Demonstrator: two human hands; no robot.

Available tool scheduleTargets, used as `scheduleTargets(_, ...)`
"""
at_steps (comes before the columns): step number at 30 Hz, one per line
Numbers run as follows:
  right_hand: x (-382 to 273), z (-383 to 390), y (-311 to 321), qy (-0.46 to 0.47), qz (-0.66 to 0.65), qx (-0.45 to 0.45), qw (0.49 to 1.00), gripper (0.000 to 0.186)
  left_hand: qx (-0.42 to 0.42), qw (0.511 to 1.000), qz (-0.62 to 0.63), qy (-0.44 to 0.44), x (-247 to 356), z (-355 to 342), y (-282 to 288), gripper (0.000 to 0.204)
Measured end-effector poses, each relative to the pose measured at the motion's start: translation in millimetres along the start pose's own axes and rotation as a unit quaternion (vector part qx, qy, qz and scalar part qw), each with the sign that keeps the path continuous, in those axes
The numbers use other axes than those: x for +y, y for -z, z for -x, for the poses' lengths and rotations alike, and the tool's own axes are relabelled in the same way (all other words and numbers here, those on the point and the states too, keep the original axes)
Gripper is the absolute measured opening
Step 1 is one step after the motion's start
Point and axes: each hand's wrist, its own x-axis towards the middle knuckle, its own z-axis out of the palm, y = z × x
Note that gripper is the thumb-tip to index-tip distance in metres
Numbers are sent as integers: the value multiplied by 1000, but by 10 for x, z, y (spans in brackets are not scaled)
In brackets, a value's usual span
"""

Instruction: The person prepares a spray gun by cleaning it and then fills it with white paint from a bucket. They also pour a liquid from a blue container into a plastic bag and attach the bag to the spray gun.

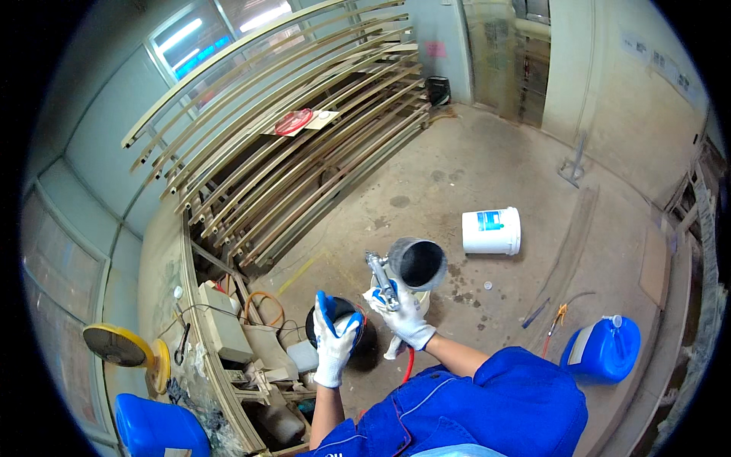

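Silver spray gun points forward, its long axis slanting slightly left.

A silvery metal spray gun sat tilted in the right hand's grip, its top end leaning left. Just beside it, a grey cup gaped open, dark inside; whether the two were joined was hard to tell.

rack beyond the spray gun, fan left of it, pail and jug right.
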Motion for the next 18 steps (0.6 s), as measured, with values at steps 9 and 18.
scheduleTargets(9,787,200,499,0,-192,-86,978,18,-58,992,15,110,-679,709,90,47)
scheduleTargets(18,617,268,1087,149,-97,-55,983,11,-64,981,29,182,-541,855,250,38)
